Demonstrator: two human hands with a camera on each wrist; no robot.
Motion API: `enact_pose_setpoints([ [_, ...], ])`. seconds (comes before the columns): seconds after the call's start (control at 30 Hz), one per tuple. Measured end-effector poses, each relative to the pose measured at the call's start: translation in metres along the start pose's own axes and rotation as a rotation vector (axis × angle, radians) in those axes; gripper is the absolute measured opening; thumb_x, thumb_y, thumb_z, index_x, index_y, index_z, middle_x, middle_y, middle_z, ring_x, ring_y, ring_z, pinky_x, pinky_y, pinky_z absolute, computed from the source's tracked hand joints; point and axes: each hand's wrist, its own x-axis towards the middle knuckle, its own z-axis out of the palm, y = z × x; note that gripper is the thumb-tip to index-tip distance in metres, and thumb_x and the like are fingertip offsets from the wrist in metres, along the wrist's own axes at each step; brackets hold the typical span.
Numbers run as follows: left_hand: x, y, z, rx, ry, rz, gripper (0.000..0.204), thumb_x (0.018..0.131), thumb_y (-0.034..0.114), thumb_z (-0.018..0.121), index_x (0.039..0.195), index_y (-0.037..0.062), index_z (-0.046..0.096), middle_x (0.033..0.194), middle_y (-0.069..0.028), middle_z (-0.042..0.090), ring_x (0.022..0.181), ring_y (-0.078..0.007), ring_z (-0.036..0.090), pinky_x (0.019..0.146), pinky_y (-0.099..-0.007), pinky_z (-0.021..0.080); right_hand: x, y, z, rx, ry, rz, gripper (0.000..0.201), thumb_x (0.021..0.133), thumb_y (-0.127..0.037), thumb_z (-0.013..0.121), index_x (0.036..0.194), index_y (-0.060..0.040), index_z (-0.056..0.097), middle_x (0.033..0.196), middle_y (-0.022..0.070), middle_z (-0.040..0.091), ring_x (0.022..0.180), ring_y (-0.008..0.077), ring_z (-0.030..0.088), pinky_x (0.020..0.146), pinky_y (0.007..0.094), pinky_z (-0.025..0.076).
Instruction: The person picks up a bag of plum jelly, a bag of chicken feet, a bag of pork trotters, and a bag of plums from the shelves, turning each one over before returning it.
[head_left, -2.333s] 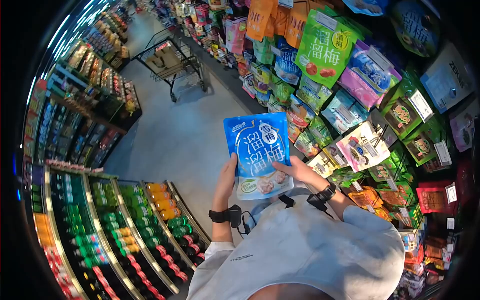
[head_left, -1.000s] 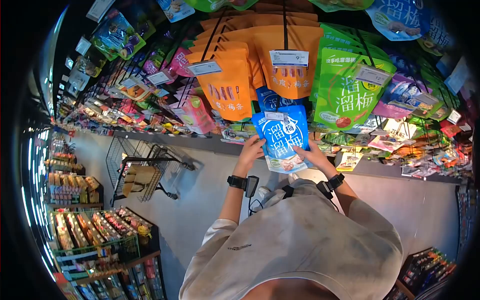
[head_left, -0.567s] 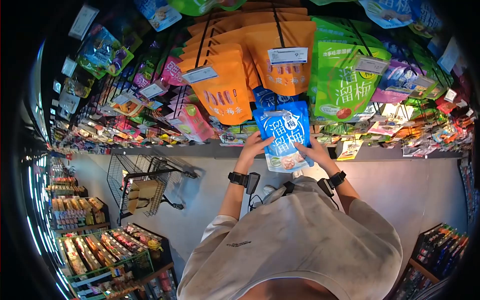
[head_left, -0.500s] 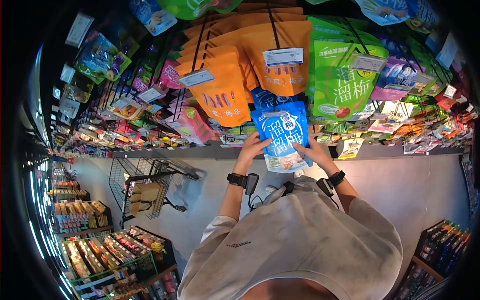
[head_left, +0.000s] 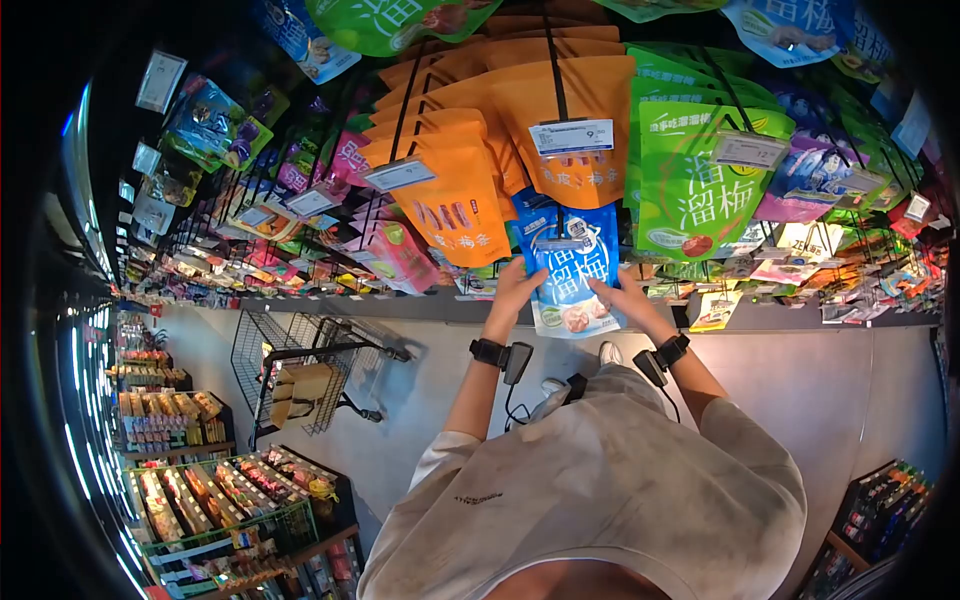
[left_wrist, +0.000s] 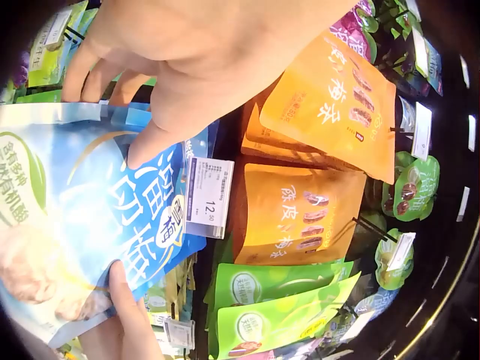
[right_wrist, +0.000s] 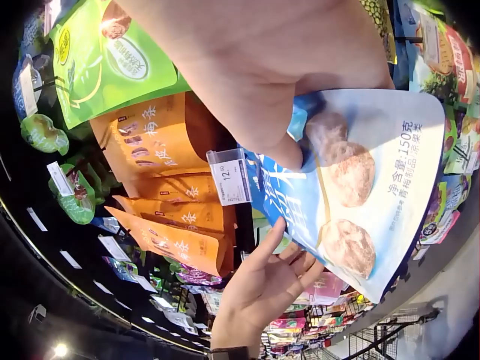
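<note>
A blue snack pouch [head_left: 572, 300] with pale dried plums printed at its bottom is held upright between both hands, close to the rack. My left hand [head_left: 515, 292] pinches its left edge, thumb on the front and fingers behind, as the left wrist view also shows. On the opposite edge my right hand [head_left: 637, 303] grips it the same way; its thumb [left_wrist: 124, 292] lies on the front. A price tag [right_wrist: 229, 177] reading 12 and a fraction overlaps the pouch's top. More blue pouch [head_left: 532, 207] shows behind, below hanging orange pouches [head_left: 570, 85].
Green pouches [head_left: 697, 185] hang right of the orange ones, on hooks with protruding price tags. A shopping cart [head_left: 300, 375] holding a brown paper bag stands on the floor to the left. Low display shelves [head_left: 235, 490] are behind at left, others [head_left: 880, 505] behind at right.
The person has turned from the aisle to the rack, bringing the blue pouch up to the hook below the orange pouches. Both hands keep hold; lately the pouch has shifted only slightly.
</note>
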Motion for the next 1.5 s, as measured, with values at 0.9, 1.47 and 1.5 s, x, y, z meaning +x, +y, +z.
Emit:
enact_pose_setpoints([
  [0.9, 0.084, -0.091, 0.005, 0.021, 0.193, -0.099, 0.037, 0.091, 0.023, 0.070, 0.120, 0.0021, 0.062, 0.102, -0.0089, 0.069, 0.091, -0.0149, 0.066, 0.068, -0.0281, 0.052, 0.080, 0.055, -0.029, -0.209, 0.180, -0.020, 0.057, 0.095, -0.024, 0.061, 0.142, 0.0025, 0.043, 0.133, 0.0163, 0.059, 0.115, 0.0220, 0.059, 0.096, 0.0326, 0.048],
  [1.47, -0.284, 0.157, -0.257, 0.185, 0.402, 0.655, 0.035, 0.104, 0.017, 0.056, 0.134, -0.0002, 0.057, 0.118, -0.0115, 0.068, 0.109, -0.0201, 0.064, 0.097, -0.0351, 0.050, 0.056, 0.146, 0.079, -0.288, -0.148, 0.251, 0.050, 0.094, -0.021, 0.063, 0.138, -0.0011, 0.047, 0.127, 0.0142, 0.054, 0.114, 0.0260, 0.057, 0.097, 0.0426, 0.054],
  [1.5, -0.320, 0.176, -0.273, 0.180, 0.514, 0.746, 0.039, 0.103, 0.017, 0.057, 0.139, 0.0012, 0.055, 0.119, -0.0117, 0.068, 0.110, -0.0218, 0.064, 0.099, -0.0355, 0.049, 0.055, 0.153, 0.105, -0.330, -0.204, 0.293, 0.050, 0.094, -0.021, 0.063, 0.137, -0.0013, 0.048, 0.128, 0.0146, 0.053, 0.114, 0.0269, 0.058, 0.100, 0.0457, 0.053],
])
